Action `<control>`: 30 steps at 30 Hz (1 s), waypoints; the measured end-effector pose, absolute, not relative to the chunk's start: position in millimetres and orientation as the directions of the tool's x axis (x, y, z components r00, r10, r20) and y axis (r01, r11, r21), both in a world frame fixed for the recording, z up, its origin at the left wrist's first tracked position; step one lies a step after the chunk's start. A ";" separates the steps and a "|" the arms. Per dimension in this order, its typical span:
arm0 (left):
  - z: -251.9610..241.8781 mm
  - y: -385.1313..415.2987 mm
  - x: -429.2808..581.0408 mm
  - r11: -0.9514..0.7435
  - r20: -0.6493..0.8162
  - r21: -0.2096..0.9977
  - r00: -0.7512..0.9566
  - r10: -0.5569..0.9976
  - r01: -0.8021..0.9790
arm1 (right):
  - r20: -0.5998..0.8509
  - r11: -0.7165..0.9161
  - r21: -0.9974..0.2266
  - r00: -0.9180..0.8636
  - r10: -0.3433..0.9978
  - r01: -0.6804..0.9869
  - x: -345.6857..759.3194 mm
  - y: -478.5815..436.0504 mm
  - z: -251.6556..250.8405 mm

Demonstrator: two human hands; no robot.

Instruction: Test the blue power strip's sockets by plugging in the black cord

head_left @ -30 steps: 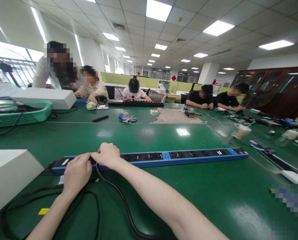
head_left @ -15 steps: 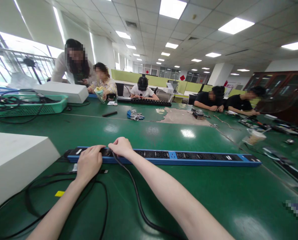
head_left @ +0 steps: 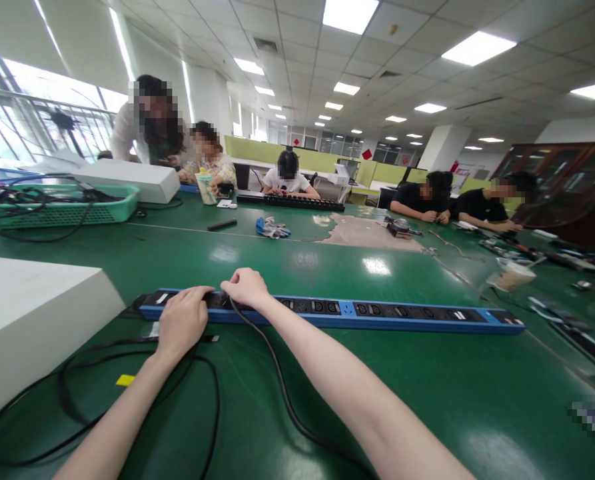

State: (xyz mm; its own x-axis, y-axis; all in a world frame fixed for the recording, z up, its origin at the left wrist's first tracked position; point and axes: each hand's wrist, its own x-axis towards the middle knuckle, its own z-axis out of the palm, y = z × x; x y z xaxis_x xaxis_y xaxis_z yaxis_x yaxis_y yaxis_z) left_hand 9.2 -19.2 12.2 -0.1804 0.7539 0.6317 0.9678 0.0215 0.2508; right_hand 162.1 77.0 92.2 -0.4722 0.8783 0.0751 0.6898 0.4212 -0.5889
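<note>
A long blue power strip point(head_left: 377, 313) with a row of black sockets lies across the green table point(head_left: 427, 393) in front of me. My left hand point(head_left: 181, 321) rests on the strip's left end, fingers curled over its top. Right beside it, my right hand point(head_left: 247, 288) is closed over a black plug at a socket. The plug itself is hidden under my fingers. A black cable point(head_left: 277, 387) runs from under my right hand toward me, beneath my forearm.
A white box point(head_left: 32, 320) stands at my left, with looped black cables point(head_left: 77, 393) and a yellow tag point(head_left: 125, 380) on the table. Farther back are a green basket point(head_left: 67, 210), another white box point(head_left: 132, 180) and a cup point(head_left: 510, 275). Several people sit along the far side.
The view has turned slightly left, so the strip sits further right in the picture. Both hands stay on the strip's left end. A person at the back has stood a cup upright.
</note>
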 end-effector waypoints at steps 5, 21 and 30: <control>8.4 -17.8 3.9 0.004 0.633 0.306 -0.206 0.746 0.952 | 0.113 0.481 -0.493 -0.495 0.861 0.724 150.8 69.7 97.5; 2.9 -15.0 -2.5 0.074 0.644 0.337 -0.288 0.709 0.938 | -0.005 0.505 -0.554 -0.609 0.793 0.662 152.9 83.5 108.9; 2.0 -14.1 -2.9 0.077 0.641 0.333 -0.285 0.712 0.940 | 0.070 0.471 -0.536 -0.519 0.852 0.701 150.8 73.3 105.9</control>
State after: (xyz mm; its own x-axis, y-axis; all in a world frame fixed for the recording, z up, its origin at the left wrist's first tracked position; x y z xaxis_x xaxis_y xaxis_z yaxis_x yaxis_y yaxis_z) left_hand -2.9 -14.1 2.0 -0.2854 0.7122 0.6414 0.9399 0.0770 0.3328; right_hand 150.8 73.3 105.9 -0.5188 0.8520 0.0700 0.7008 0.4708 -0.5359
